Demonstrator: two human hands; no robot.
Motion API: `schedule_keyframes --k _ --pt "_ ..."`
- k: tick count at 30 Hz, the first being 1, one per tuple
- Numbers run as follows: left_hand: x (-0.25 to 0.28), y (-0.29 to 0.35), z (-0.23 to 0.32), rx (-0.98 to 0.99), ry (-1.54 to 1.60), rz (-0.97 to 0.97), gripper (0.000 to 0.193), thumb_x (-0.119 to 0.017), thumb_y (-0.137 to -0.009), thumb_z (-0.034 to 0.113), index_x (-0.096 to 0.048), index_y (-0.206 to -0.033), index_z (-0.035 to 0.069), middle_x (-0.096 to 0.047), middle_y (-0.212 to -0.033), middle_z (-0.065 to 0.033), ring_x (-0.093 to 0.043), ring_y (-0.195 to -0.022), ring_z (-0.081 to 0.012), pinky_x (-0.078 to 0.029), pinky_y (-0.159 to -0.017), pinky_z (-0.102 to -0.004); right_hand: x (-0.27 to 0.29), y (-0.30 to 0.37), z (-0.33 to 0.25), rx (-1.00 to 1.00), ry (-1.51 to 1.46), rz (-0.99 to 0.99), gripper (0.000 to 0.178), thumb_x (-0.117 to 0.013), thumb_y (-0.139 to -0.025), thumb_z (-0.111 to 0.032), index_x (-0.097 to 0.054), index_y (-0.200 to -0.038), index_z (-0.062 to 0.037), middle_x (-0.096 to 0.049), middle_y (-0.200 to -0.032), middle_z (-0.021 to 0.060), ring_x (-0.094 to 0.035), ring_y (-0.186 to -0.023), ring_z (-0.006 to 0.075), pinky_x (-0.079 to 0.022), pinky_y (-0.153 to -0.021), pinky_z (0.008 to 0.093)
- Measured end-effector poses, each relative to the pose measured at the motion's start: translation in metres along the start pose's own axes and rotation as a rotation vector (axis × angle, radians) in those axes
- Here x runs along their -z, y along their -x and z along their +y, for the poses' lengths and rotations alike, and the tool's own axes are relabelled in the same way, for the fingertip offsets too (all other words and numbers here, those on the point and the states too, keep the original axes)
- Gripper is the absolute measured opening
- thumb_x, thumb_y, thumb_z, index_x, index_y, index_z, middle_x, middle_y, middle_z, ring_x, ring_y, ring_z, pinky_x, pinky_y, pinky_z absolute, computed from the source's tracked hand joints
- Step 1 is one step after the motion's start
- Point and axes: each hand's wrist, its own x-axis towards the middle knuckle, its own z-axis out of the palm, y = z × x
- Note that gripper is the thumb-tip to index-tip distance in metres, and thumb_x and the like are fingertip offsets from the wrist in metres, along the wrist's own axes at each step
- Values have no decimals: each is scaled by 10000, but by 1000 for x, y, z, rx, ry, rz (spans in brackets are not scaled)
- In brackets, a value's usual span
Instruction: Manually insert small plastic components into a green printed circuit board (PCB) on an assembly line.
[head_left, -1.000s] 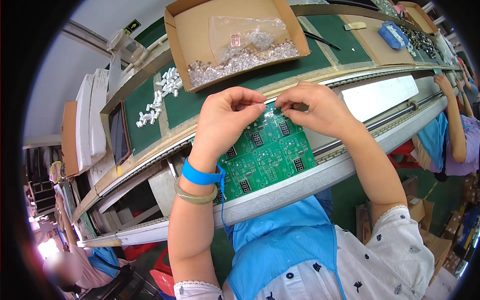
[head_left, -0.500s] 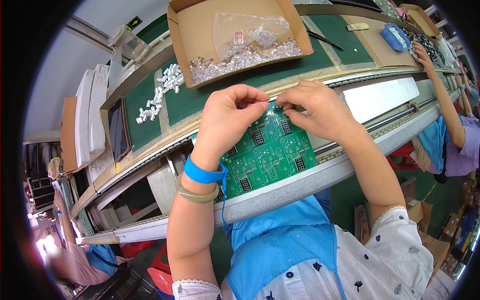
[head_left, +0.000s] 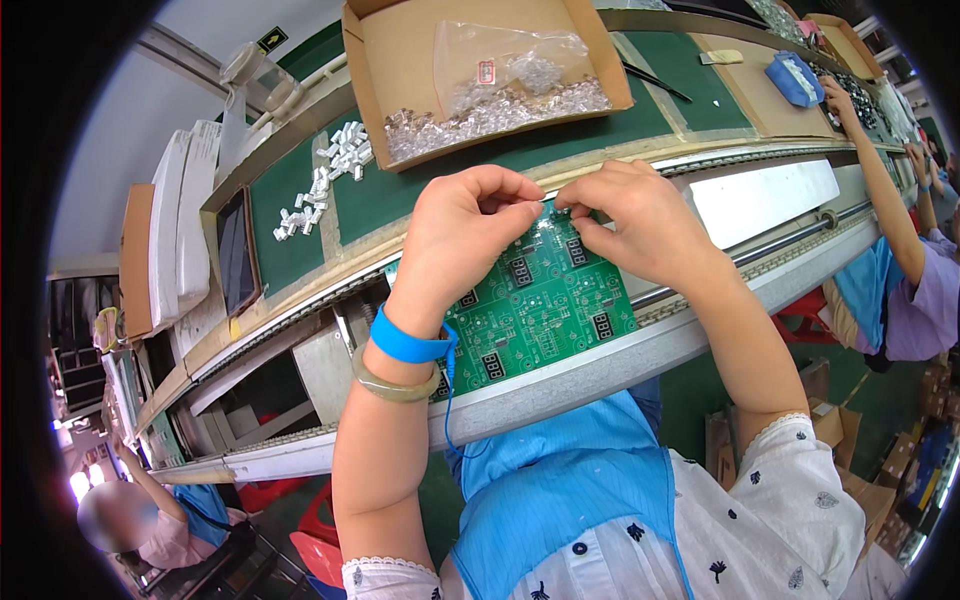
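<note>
A green circuit board (head_left: 535, 325) with several black digit displays (head_left: 493, 366) lies across the rails in front of me. Over its far edge my left hand (head_left: 472, 225) is closed, thumb and forefinger pinched together. What sits in that pinch is too small to name. Close beside it my right hand (head_left: 632, 218) also pinches at the far edge, its fingertips curled and whatever they hold hidden. On my left wrist are a blue strap (head_left: 403, 338) with a cord and a pale bangle (head_left: 395, 384).
Beyond the rails, a cardboard box (head_left: 365, 95) holds many small clear parts and a plastic bag. White parts (head_left: 350, 150) lie loose on the green bench. Black tweezers (head_left: 655, 82) rest right of the box. A metal rail (head_left: 560, 370) runs nearest me. Other people work at both sides.
My hands stay pinched at the board's far edge with hardly any movement. The view has shifted slightly. At the far left, another person has moved.
</note>
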Motion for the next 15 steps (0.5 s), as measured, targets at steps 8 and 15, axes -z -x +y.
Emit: schedule_keyframes --k 8,15 --pt "-1 0 0 -2 5 -7 139 -735 -844 57 -715 -964 -11 -694 -862 -5 -613 -781 -55 -501 -712 -206 0 0 0 -40 -7 -28 234 -683 -769 -63 -686 -1001 -87 -674 -840 54 -645 -872 268 -490 -832 384" --pt "-6 0 -3 -9 -45 -27 133 -729 -851 54 -726 -967 -11 -706 -872 -15 -616 -782 -64 -507 -710 -217 -2 -1 2 -23 -17 -21 282 -693 -777 -67 -674 -1059 -78 -668 -876 68 -642 -869 275 -499 -806 387"
